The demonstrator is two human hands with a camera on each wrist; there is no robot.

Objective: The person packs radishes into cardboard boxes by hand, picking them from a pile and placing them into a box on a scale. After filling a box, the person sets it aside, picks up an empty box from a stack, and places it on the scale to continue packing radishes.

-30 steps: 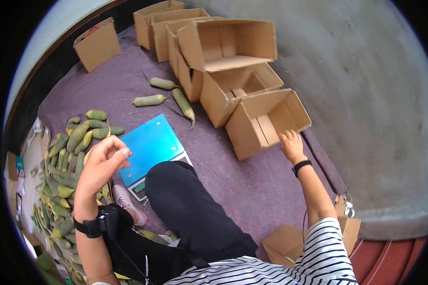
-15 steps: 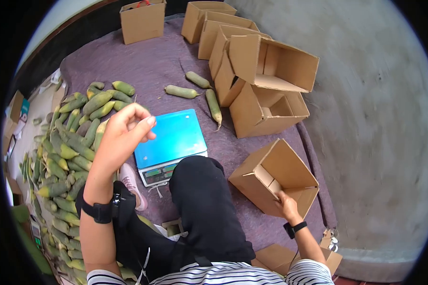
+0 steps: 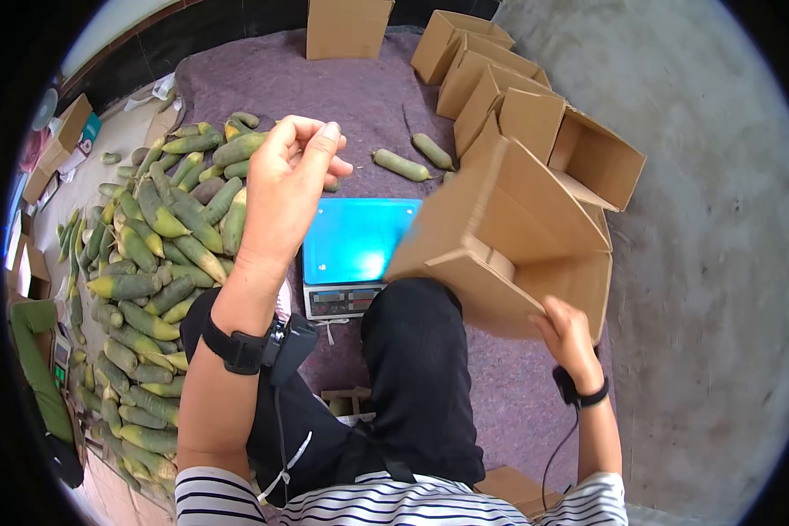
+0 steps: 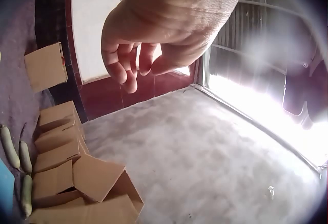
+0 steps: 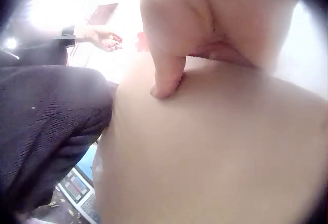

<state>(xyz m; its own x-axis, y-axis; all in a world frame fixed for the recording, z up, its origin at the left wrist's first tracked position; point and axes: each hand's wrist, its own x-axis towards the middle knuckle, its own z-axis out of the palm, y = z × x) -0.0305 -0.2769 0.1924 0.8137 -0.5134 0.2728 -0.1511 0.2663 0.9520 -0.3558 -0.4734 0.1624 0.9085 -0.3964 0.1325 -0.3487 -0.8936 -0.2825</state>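
My right hand grips the near edge of an open cardboard box, its thumb on the outer wall. That box is tilted, its open side facing right and up, and it overlaps the right edge of the scale's blue plate in the head view. In the right wrist view the thumb presses the smooth box wall. My left hand hangs in the air left of the scale, fingers loosely bent, nothing in it. The left wrist view also shows that hand holding nothing.
A large pile of green radishes lies to the left. Single radishes rest behind the scale. More open boxes line the purple blanket's right side, and another box stands at the back. My bent knee is before the scale.
My right hand took hold of the nearest box of the row and moved it left, toward the scale. The left hand stayed raised and loose. The head view has turned.
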